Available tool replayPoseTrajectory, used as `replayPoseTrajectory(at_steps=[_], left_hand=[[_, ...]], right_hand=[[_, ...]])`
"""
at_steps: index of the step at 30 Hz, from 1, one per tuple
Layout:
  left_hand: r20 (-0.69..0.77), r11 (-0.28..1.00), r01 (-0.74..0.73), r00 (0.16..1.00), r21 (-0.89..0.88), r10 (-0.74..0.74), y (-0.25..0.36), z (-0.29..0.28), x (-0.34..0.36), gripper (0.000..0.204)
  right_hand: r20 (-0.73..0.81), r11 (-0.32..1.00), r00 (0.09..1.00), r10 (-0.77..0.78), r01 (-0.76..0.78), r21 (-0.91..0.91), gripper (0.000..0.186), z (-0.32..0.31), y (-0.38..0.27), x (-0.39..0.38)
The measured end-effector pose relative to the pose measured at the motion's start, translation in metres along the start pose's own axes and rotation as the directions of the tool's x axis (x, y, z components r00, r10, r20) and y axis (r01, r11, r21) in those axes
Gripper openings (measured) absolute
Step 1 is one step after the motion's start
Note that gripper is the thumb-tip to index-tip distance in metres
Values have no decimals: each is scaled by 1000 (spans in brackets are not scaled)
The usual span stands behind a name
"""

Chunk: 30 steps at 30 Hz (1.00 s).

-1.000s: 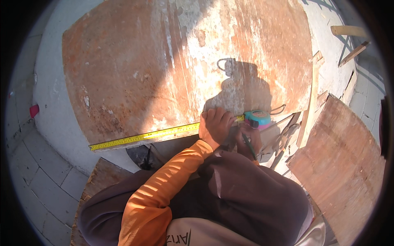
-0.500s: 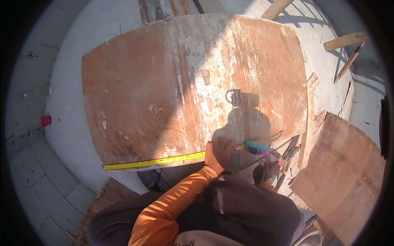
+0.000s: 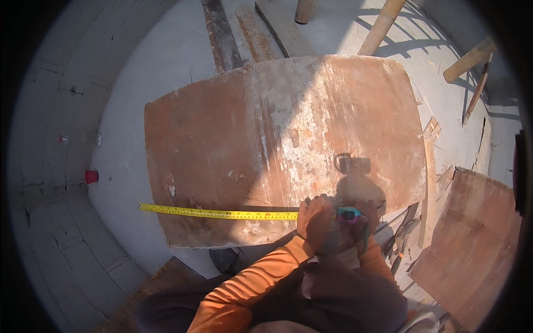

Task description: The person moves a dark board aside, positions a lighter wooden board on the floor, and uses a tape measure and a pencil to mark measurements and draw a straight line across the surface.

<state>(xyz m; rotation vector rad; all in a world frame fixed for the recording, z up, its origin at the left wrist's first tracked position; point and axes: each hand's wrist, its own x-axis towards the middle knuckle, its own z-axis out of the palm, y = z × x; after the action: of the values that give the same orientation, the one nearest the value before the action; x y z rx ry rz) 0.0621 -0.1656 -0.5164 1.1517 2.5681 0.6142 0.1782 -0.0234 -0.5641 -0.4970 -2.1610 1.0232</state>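
A yellow measuring tape blade stretches out over the near part of a worn reddish-brown wooden board. Its free end sticks out past the board's left edge. My left hand is closed around the blade close to its case. Just to the right, the teal and pink tape measure case is in my right hand, whose fingers are partly hidden and in shade. Both hands are together at the board's near edge, right of its middle.
A second brown board lies at the right. Beside it are wood strips and an orange-handled tool. Planks and round wooden poles are at the far side. A small red cup-like object sits at the left.
The blade has come off the board's near edge and lies farther in, its end now past the left edge. My right hand has closed in on the case, beside my left.
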Motion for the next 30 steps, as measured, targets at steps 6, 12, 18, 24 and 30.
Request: replayPoseTrajectory(at_steps=[6, 12, 18, 24, 30], left_hand=[[410, 999, 41, 911, -5, -36, -26, -56, 39, 23], [615, 997, 42, 789, -65, 7, -18, -88, 71, 19], [595, 975, -89, 780, -204, 196, -5, -81, 67, 17], [249, 843, -521, 805, -134, 538, 10, -81, 76, 29], [90, 792, -608, 793, 55, 603, 60, -163, 162, 30]], right_hand=[[-41, 992, 993, 107, -104, 65, 45, 18, -13, 13], [-33, 999, 999, 28, -28, 20, 28, 11, -12, 7], [-15, 996, 997, 76, -75, 39, 27, 4, -26, 2], [-236, 974, 971, 48, -97, -203, 25, -10, -37, -9], [-61, 712, 782, 620, -594, -375, 27, -83, -46, -90]])
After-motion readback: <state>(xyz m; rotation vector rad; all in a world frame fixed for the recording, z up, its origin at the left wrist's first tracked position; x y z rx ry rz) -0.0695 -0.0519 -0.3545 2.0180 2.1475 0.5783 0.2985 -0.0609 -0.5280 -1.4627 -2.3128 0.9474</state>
